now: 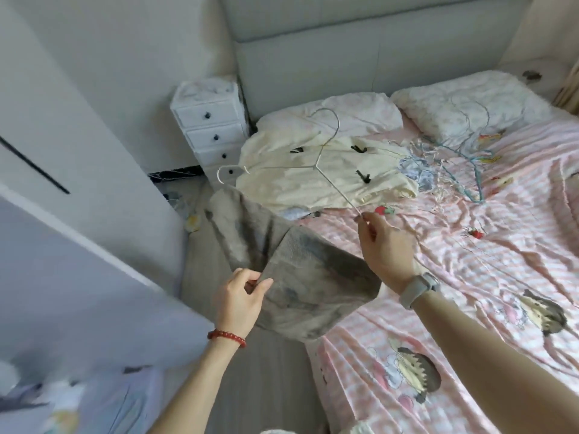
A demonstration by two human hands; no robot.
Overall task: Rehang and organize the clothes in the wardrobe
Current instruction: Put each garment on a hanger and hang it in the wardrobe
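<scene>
Gripping grey garment [300, 277] and hanger [316, 164], hands [241, 296] hover beside pink bed [470, 277].

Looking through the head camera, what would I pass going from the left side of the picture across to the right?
Wardrobe door → white drawer unit → left hand pinching the grey garment → cream garment on the bed → right hand holding the wire hanger → white pillow → pink bedsheet.

You face a bed [470, 277] with a pink striped cartoon sheet and a grey padded headboard [360, 57]. A white drawer unit [210, 130] stands beside it against the pale wall [125, 57], in soft daylight.
</scene>
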